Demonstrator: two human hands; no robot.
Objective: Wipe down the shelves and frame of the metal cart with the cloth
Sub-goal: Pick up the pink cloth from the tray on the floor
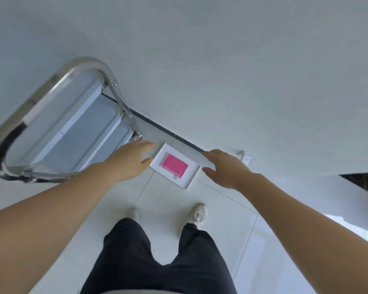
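Both hands — left (134, 158), right (223, 166) — spread, empty | pink cloth (174, 165) in white tray (189, 183) | metal cart (72, 124) left

Both bare forearms reached forward and down. The left hand (134, 158) hung just left of the white tray (191, 181), fingers straight and relaxed, holding nothing — the right hand (225, 168) hung just right of it, likewise.

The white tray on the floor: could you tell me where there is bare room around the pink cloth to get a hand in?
The white tray shows bare margin on every side of the pink cloth, widest toward the right hand. It is tighter toward the left hand, near the metal cart. Open floor tile lies between tray and shoes.
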